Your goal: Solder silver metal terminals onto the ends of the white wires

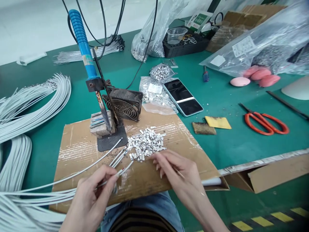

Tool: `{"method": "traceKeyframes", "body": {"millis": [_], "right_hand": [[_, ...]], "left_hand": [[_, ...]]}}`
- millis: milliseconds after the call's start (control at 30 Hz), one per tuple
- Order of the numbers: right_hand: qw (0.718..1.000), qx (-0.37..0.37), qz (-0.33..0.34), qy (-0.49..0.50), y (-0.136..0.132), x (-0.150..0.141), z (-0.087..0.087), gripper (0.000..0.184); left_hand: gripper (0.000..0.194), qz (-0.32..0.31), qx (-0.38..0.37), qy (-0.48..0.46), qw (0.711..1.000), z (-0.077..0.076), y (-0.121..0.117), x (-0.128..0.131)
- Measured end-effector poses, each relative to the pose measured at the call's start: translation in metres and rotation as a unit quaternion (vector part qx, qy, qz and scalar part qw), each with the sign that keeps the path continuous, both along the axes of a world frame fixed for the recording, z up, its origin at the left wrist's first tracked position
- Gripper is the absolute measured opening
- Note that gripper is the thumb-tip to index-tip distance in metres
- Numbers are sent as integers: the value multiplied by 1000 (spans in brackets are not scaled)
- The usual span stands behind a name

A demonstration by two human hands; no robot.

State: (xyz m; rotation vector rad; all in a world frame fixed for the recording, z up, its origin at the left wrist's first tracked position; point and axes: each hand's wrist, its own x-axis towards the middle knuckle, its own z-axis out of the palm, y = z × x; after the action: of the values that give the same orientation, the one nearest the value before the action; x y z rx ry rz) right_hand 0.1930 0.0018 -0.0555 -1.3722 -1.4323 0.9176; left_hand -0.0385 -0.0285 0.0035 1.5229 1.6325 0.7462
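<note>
My left hand [94,193] is closed around white cables [122,170], thumb and forefinger pinching near their ends over the cardboard sheet [74,138]. At the near right edge of a pile of small metal connectors [147,143], my right hand [180,170] has its thumb and forefinger together. Whatever sits in that pinch is too small to name; a thin pale sliver shows by the palm. A soldering iron [83,45] with a blue handle is clamped in a stand, its tip pointing down beside a wooden block [102,122]. Another white cable [89,166] ends near the stand's base.
Bundles of white cable [48,103] lie at left. Behind the pile stand a small fan [124,104], bagged connectors [158,93] and a phone [183,98]. Farther right are sponges [217,122], red-handled scissors [265,122] and a large plastic bag [260,48]. Black leads hang overhead.
</note>
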Motion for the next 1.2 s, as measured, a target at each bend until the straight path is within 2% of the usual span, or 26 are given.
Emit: {"method": "traceKeyframes", "body": {"millis": [100, 300, 500, 633, 800, 900, 967, 1100, 1200], "right_hand": [[994, 50, 28, -90, 4, -4, -5, 11], [985, 80, 55, -142, 7, -8, -12, 10], [987, 53, 32, -147, 6, -9, -9, 10], [995, -10, -8, -100, 1, -11, -8, 10], [994, -95, -53, 22, 0, -17, 0, 6], [978, -148, -85, 123, 3, -27, 12, 7], [962, -180, -105, 175, 6, -35, 22, 6], [951, -215, -71, 212, 9, -44, 33, 13], [946, -222, -23, 235, 9, -46, 28, 23]], "left_hand": [[27, 47, -32, -34, 998, -7, 3, 2], [22, 109, -66, -116, 985, -11, 3, 3], [26, 100, -77, -133, 983, -9, 3, 3], [32, 60, -130, -152, 978, -9, 4, 8], [53, 118, -173, -261, 942, -10, 8, 22], [53, 137, -180, -299, 927, -11, 11, 29], [50, 158, -164, -293, 929, -12, 13, 31], [29, 212, -116, -256, 936, -15, 16, 32], [24, 228, -103, -249, 936, -15, 17, 32]]}}
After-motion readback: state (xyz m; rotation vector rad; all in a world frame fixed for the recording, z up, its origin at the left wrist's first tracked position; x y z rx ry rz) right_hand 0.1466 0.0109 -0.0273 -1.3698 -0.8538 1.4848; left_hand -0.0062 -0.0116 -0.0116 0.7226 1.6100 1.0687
